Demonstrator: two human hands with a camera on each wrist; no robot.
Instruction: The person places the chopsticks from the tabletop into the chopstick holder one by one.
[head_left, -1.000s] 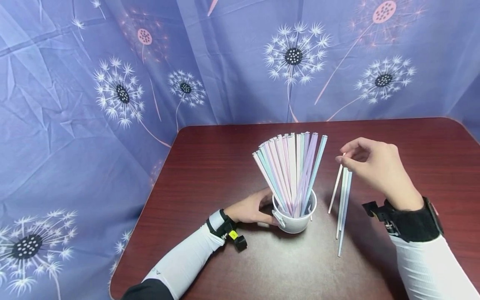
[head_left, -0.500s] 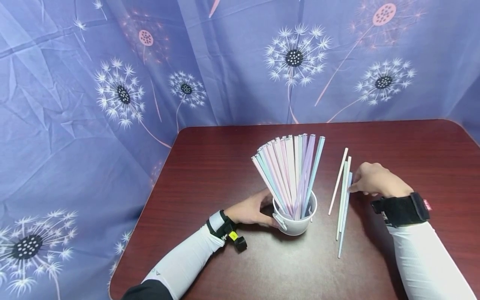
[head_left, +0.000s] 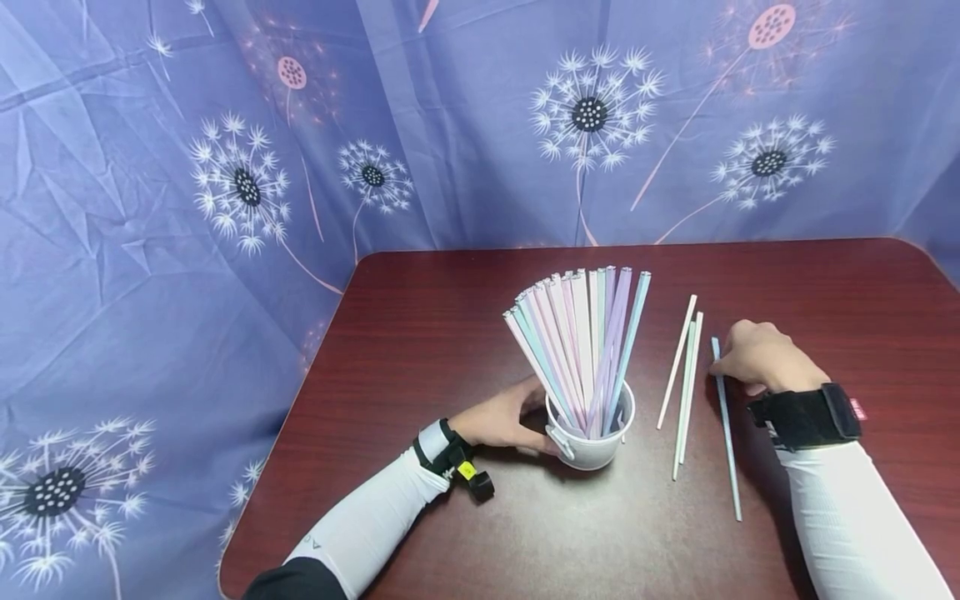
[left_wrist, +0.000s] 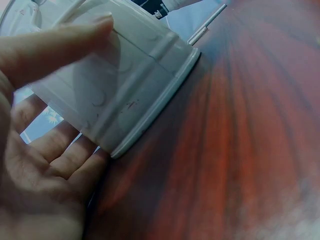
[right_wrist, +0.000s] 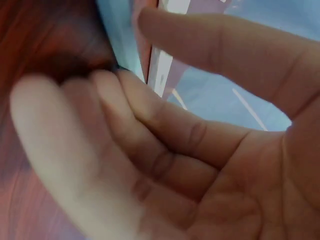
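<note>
Straws (head_left: pixel 581 342) fill the small white bucket (head_left: pixel 588 437) that stands near the middle of the dark red table (head_left: pixel 420 333), fanned upward in pale pink, lilac, white and mint, their tops leaning apart while their feet crowd together in the pail. Working from the left side, the left hand (head_left: pixel 501 417) rests on the tabletop with its fingers curled round the bucket's left wall; the left wrist view shows the thumb (left_wrist: pixel 60 42) laid across the ribbed white side and the other fingers (left_wrist: pixel 60 160) tucked beneath the lower rim, so the pail is gripped between them. Just right of the bucket, two loose straws (head_left: pixel 684 379) lie flat on the wood, close together and nearly parallel, pointing away from the person. A little farther right lies a single blue straw (head_left: pixel 726 433), apart from that pair, with its far end under the fingertips of the right hand (head_left: pixel 761 358). That hand sits knuckles up on the table, fingers bent down onto the straw; the right wrist view is blurred, showing curled fingers (right_wrist: pixel 150 145) and the thumb (right_wrist: pixel 215 45) held apart, so I cannot tell whether the straw is pinched or merely pressed. Behind the table hangs a blue cloth (head_left: pixel 225 167) printed with dandelions.
</note>
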